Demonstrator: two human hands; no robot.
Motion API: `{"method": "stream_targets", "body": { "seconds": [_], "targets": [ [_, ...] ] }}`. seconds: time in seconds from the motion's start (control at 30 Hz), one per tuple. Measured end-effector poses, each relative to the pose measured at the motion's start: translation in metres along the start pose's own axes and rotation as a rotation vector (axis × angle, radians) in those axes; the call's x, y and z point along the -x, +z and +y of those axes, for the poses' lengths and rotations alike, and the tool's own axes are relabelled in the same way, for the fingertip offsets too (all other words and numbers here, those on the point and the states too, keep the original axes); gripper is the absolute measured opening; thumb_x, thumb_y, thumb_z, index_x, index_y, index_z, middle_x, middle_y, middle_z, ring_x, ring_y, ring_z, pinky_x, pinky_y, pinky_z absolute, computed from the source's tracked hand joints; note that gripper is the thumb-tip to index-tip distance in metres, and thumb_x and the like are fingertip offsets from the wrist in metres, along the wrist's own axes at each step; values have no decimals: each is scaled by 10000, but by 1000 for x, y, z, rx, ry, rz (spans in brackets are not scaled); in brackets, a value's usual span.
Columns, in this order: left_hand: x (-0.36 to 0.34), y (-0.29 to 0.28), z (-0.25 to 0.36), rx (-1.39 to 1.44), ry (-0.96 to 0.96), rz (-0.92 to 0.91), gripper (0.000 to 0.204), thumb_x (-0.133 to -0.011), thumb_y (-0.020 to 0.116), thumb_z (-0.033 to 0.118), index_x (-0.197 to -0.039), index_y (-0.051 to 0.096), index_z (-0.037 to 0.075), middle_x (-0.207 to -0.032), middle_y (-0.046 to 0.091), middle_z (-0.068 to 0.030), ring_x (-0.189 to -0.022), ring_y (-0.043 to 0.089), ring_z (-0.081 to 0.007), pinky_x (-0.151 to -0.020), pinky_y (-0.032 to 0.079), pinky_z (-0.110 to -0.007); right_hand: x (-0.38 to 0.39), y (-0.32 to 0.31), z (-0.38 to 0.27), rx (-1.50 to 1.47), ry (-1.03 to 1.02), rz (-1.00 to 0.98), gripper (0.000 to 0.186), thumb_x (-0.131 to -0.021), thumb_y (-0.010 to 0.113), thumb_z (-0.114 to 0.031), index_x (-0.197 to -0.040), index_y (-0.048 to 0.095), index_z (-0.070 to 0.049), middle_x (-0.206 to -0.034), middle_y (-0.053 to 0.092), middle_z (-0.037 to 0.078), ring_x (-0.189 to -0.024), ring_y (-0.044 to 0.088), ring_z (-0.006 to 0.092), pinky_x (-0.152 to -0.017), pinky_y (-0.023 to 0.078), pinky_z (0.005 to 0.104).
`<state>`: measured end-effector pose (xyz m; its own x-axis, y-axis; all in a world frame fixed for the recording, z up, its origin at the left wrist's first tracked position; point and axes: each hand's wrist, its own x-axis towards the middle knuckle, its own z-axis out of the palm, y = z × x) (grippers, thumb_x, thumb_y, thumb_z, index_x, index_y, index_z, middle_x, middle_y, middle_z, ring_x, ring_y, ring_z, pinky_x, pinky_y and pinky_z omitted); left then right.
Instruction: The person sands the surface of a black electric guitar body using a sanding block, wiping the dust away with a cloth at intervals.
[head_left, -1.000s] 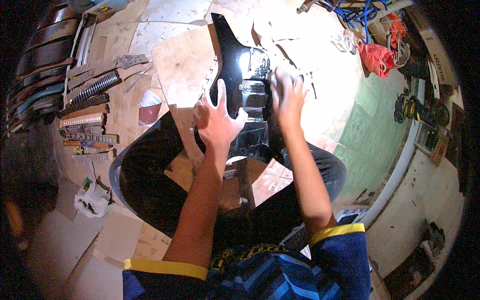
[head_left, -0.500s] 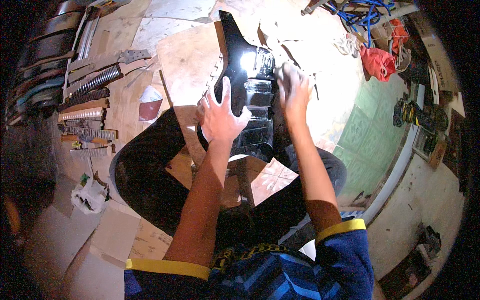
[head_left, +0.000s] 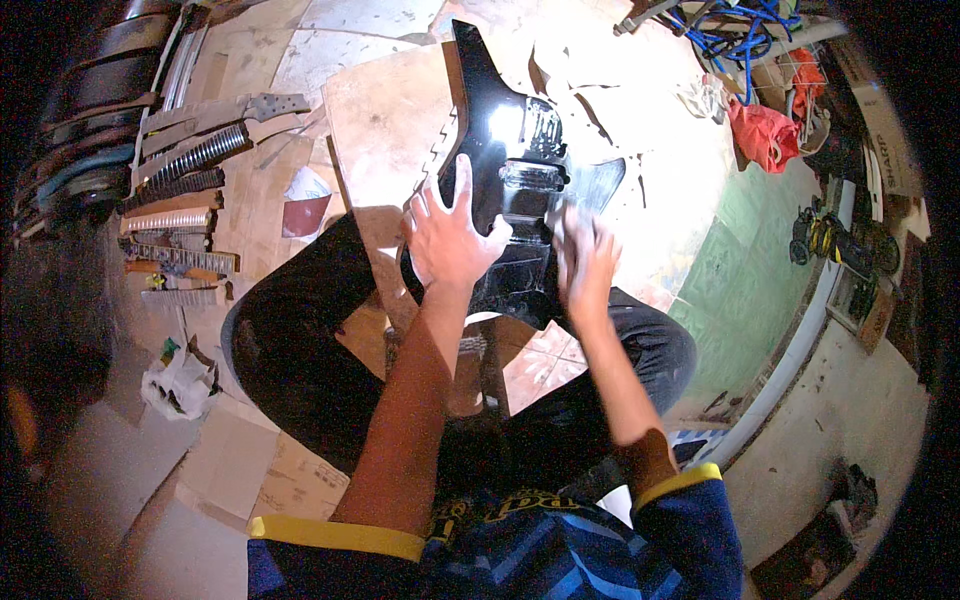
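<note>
A glossy black electric guitar body (head_left: 513,280) with a long horn and routed cavities lies on a pale board between my crossed legs. My left hand (head_left: 447,238) rests on its left part, open, with fingers and thumb spread. My right hand (head_left: 588,255), whitened with dust, is at the body's lower right side, below the right horn; its fingers are blurred by motion, and I cannot tell whether anything is in them. The body's right horn shows above that hand.
Guitar necks (head_left: 195,157) and a folded reddish sheet (head_left: 305,215) lie to my left, with a white crumpled bag (head_left: 178,380) lower down. Dark stacked shapes (head_left: 95,110) line the far left. At right are blue hoses (head_left: 735,30), red cloth (head_left: 762,135) and a yellow-black tool (head_left: 830,240).
My right hand has moved downward along the body's right side, uncovering the right horn. The body and my left hand have shifted slightly to the right in view.
</note>
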<state>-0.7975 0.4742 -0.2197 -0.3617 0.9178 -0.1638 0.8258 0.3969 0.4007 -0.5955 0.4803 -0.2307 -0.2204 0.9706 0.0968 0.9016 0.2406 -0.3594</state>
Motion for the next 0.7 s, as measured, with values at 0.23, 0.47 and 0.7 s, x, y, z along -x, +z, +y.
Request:
{"method": "stream_targets", "body": {
  "seconds": [0.23, 0.47, 0.7],
  "targets": [
    [5, 0, 2, -21, -52, -37, 984, -760, 744, 460, -1617, 301, 271, -1432, 435, -258, -1290, 471, -431, -1090, 405, -555, -79, -2, -7, -2, 31, 38, 497, -842, 754, -48, -1315, 641, -151, -1307, 575, 200, -1166, 555, 417, -988, 435, 514],
    [5, -3, 1, 8, -65, -62, 994, -736, 758, 454, -1609, 322, 268, -1428, 423, -247, -1305, 448, -426, -1081, 380, -590, 9, -8, -7, -11, -15, -19, 544, -822, 789, -64, -1339, 652, -162, -1271, 603, 205, -1155, 565, 413, -999, 447, 502],
    [2, 5, -5, 30, -44, -56, 969, -756, 747, 482, -1604, 338, 251, -1432, 430, -260, -1292, 457, -427, -1078, 385, -580, -91, -1, -20, -44, 123, 46, 405, -865, 770, -136, -1257, 673, -112, -1294, 579, 214, -1157, 561, 423, -994, 444, 503]
  ]
}}
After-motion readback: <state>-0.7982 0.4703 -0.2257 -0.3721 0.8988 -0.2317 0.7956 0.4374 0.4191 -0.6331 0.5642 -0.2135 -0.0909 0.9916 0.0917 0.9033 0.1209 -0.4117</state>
